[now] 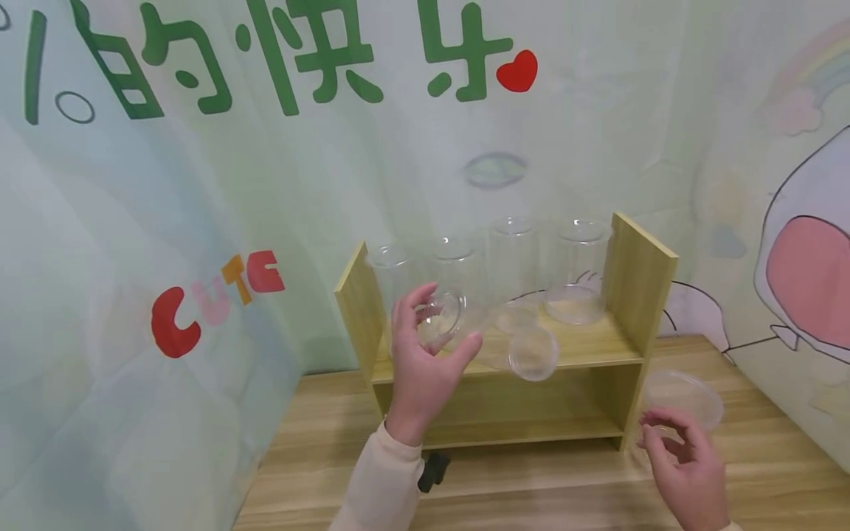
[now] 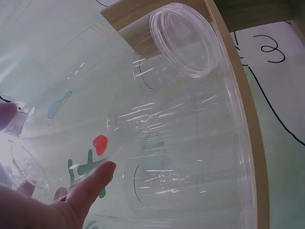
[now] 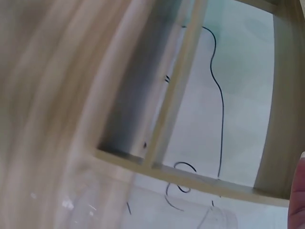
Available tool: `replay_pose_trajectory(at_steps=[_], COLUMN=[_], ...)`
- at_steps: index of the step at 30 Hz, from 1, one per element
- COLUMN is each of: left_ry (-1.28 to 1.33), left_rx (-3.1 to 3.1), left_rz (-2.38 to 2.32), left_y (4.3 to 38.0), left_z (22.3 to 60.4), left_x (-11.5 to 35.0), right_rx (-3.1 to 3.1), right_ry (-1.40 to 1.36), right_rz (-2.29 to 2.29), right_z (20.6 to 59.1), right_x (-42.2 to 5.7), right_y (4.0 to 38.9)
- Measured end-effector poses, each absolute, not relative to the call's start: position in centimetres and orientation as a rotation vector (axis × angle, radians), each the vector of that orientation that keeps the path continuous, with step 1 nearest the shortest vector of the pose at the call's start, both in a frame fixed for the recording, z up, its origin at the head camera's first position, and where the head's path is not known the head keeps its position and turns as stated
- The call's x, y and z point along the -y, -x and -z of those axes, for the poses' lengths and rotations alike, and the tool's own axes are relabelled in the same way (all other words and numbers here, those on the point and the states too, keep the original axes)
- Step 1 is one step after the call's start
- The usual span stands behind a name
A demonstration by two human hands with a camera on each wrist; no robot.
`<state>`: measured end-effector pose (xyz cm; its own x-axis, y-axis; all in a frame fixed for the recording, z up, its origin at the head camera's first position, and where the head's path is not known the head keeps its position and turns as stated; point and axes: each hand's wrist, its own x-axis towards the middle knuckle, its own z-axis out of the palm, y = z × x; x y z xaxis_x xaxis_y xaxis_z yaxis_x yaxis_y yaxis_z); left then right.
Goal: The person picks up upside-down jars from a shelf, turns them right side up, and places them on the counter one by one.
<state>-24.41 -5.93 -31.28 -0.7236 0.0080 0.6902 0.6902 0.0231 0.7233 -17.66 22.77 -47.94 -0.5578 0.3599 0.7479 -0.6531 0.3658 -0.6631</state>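
Note:
In front of the shelf's upper tier, my left hand [image 1: 425, 369] is raised with its fingers curved round a small clear plastic jar [image 1: 443, 316]. The left wrist view shows that hand's thumb stretched out and the jar's round end [image 2: 26, 164] beside it. Beside this hand, a round clear container [image 1: 533, 355] lies tipped over the tier's front edge. Low at the right, my right hand [image 1: 690, 468] has thumb and fingers bent together at a clear plastic container [image 1: 687, 398]; transparency makes the contact hard to see. The right wrist view is partly blurred.
Several tall clear jars [image 1: 578, 258] stand on the upper tier of a small wooden shelf [image 1: 640, 287]. A wood-grain table [image 1: 518, 490] carries the shelf. Printed cloth [image 1: 319, 184] hangs behind and at both sides. A dark object [image 1: 433, 472] shows by my left sleeve.

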Motion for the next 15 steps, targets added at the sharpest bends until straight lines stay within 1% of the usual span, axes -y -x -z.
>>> replay_pose_trajectory(at_steps=[2, 5, 10, 15], left_ry=[0.73, 0.776, 0.833, 0.839], left_rx=[1.747, 1.654, 1.569, 1.581], left_rz=[1.815, 1.923, 2.001, 1.986], left_y=[24.2, 24.0, 23.8, 23.7], left_z=[31.8, 32.5, 33.6, 34.6], left_x=[6.2, 6.5, 7.2, 7.5], right_rx=[1.659, 1.647, 1.762, 1.892], right_ry=[-0.308, -0.306, -0.163, -0.067], right_rz=[-1.338, -1.287, -1.163, -1.162], right_z=[47.3, 45.8, 42.4, 39.3], right_x=[-23.3, -24.0, -25.1, -25.9], right_y=[18.3, 19.2, 20.8, 21.8])
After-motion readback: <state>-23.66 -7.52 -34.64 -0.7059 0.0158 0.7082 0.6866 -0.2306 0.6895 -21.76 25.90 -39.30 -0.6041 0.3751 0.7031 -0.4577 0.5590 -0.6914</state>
